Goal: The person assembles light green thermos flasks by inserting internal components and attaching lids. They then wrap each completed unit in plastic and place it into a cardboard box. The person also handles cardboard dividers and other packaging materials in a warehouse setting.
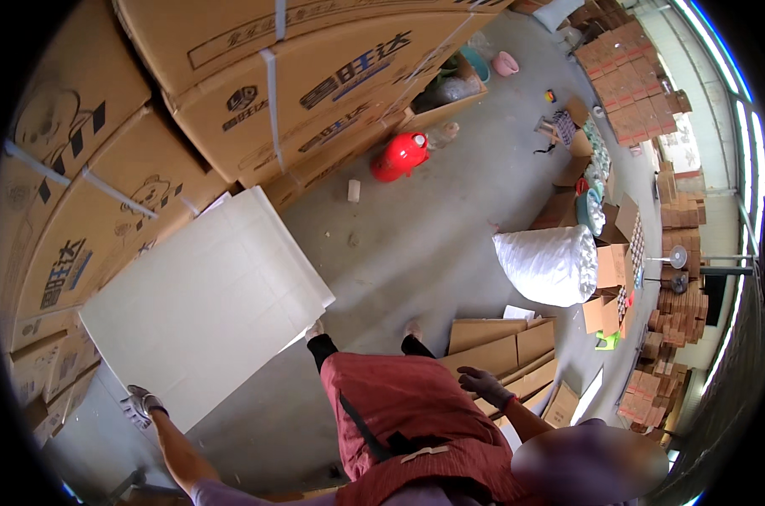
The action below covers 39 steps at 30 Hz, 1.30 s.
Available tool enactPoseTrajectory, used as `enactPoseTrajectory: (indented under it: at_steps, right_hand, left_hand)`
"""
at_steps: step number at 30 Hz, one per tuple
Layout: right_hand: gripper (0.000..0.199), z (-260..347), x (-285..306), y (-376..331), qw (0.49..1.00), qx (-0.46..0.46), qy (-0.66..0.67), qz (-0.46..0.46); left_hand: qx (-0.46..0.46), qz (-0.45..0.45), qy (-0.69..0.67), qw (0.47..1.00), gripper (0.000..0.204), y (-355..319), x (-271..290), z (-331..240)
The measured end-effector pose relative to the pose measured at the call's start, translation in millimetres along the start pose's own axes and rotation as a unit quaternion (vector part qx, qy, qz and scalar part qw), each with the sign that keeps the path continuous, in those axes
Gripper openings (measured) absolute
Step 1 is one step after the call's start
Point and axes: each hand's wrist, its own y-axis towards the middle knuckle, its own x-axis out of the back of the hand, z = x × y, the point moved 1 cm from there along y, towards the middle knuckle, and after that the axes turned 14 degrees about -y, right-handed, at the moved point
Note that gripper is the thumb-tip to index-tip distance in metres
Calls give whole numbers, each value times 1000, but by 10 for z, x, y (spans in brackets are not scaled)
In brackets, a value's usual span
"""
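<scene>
A large white flat panel (205, 308) lies at the left, beside the stacked cartons. My left hand (144, 406), in a light-and-dark work glove, is at its near left edge. Its fingers look spread, pointing outward past that edge; whether they press on the panel is hard to make out. My right hand (486, 387), in a dark glove, hangs out to the right with its fingers apart and nothing in them. Below it are flattened cardboard sheets (501, 347). A dark red apron (399, 405) covers my front.
Tall strapped cartons (315, 93) line the left and far left. A red plastic container (399, 158) and a small white block (354, 191) are on the floor (382, 244). At the right are a full white sack (547, 263), open boxes (614, 266) and cardboard stacks (627, 80).
</scene>
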Motion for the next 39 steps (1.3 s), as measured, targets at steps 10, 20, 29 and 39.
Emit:
enactPoseTrajectory:
  at_steps: [10, 20, 29, 39]
  right_hand:
    - [50, -112, 346, -129, 996, 52, 39, -62]
    - [44, -2231, 1098, 445, 910, -38, 351, -218]
    - [29, -3374, 1992, 715, 786, -112, 552, -255]
    - [25, -3530, 2438, 698, 677, -132, 668, -278]
  left_hand:
    - [-463, 373, -277, 755, 56, -4100, 551, -386]
    - [-470, 712, -93, 514, 45, -6421, 1634, -534]
    - [-442, 703, 25, 556, 41, -8546, 2426, -1666]
    - [-480, 730, 138, 465, 37, -11589, 2008, -2743]
